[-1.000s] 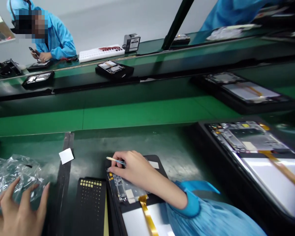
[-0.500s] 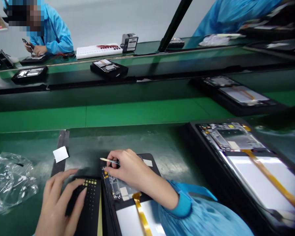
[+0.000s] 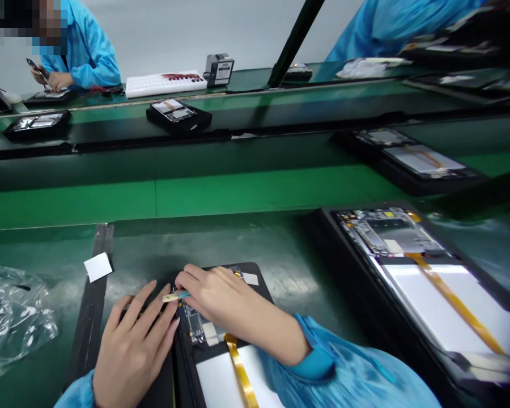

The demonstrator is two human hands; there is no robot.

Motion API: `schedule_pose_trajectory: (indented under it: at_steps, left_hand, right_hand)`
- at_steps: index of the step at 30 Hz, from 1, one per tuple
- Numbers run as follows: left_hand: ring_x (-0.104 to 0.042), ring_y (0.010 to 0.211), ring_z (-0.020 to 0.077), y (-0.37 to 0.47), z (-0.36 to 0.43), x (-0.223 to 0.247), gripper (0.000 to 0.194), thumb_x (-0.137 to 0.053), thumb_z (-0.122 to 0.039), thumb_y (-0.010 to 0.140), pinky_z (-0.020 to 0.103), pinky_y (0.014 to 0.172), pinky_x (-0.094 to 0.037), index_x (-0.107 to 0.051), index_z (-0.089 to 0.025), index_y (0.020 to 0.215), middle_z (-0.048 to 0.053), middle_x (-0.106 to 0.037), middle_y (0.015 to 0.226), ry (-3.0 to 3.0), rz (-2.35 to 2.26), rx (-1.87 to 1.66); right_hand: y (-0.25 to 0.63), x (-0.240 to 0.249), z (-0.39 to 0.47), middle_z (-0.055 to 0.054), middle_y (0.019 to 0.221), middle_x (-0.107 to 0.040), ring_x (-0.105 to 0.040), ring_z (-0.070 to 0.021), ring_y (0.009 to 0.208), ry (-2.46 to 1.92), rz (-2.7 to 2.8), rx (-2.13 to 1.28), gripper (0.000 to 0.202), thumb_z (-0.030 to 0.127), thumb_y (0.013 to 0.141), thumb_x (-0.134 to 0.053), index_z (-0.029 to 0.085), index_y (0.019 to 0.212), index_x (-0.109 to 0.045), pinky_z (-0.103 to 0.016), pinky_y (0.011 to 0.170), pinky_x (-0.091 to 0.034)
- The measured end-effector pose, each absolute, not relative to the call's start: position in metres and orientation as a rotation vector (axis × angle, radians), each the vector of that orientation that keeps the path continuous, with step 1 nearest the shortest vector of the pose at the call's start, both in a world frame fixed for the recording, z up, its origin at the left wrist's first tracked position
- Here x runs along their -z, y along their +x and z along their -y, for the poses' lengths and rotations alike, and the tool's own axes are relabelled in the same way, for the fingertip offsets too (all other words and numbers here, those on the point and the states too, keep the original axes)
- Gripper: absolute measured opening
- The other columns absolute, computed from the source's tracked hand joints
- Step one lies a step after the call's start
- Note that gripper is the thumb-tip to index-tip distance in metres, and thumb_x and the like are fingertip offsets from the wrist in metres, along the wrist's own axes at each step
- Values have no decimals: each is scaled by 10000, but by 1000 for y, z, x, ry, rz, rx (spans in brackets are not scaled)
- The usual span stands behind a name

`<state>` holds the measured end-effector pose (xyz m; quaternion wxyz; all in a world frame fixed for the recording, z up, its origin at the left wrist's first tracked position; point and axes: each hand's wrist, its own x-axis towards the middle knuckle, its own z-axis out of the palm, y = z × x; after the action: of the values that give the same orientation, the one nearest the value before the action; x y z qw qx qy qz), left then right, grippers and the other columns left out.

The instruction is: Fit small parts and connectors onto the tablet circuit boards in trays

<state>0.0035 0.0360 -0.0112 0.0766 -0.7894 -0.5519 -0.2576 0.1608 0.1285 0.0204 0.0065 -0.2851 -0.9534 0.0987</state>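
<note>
An opened tablet-like device, with a circuit board, a white panel and an orange ribbon, lies in a black holder in front of me. Over its upper left corner my right hand pinches a thin tool with a pale tip and a blue shaft. My left hand is spread, palm down, over the black dotted plate left of the device, its fingertips near the device's top left corner. It covers most of the plate, and whether anything lies under its fingers is hidden.
Crumpled clear plastic lies at the left, near a white square on a dark strip. A larger opened device stands at the right. Across the green divider are more devices, a white tray and a person in blue.
My left hand has moved right and up, over the plate toward the device's corner. The tool in my right hand has tilted and shifted slightly left and down. The whole view has shifted a little.
</note>
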Motion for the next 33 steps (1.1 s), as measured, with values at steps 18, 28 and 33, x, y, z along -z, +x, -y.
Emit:
schedule_pose_trajectory:
  at_steps: [18,28,33]
  left_hand:
    - [-598,1104,171,-3,-31,25,312,-358,-167,956,322,944,-368,-586,-174,1169,-8,-694,1137,-2375,1481,569]
    - [-545,1174,164,-4,-27,38,337,-367,-178,952,315,1057,-318,-547,-198,1236,-26,-668,1189,-2333,1558,614]
    - [-563,1147,161,-6,-29,34,329,-368,-171,950,304,1051,-323,-575,-165,1205,-4,-683,1163,-2348,1484,545]
  right_hand:
    - [162,-18,-134,-27,822,-653,-603,-165,569,-853,2970,-345,34,131,862,-607,143,869,-576,-296,449,-275]
    - [164,-15,-144,-23,809,-656,-612,-149,650,-908,2825,-745,81,227,894,-599,149,874,-607,-254,551,-369]
    - [163,-18,-144,-17,800,-658,-621,-149,641,-883,2875,-683,72,225,886,-608,156,867,-604,-255,523,-345]
